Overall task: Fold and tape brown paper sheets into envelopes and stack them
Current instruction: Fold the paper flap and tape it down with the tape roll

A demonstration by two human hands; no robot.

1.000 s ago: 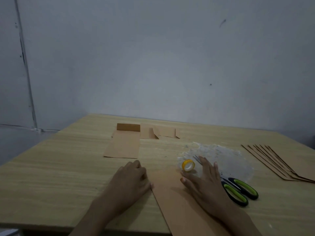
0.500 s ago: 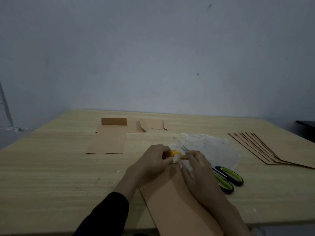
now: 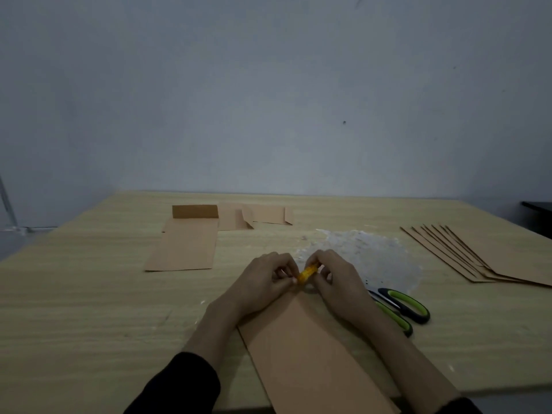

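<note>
A folded brown paper sheet (image 3: 301,351) lies in front of me, running off the near table edge. Above its far end my left hand (image 3: 265,282) and my right hand (image 3: 337,279) both pinch a small yellow tape roll (image 3: 307,272) held edge-on between them. A finished brown envelope (image 3: 185,243) with its flap up lies at the back left, with more folded brown pieces (image 3: 254,215) behind it. A fanned stack of brown sheets (image 3: 484,255) lies at the right.
Green-handled scissors (image 3: 400,306) lie just right of my right wrist. A crinkled clear plastic sheet (image 3: 367,252) is spread beyond my hands. The wooden table (image 3: 83,294) meets a grey wall at the back; its near edge runs below my forearms.
Both hands left the paper, came together and picked up the yellow tape roll from the table; they now hold it turned edge-on. The camera view has shifted right.
</note>
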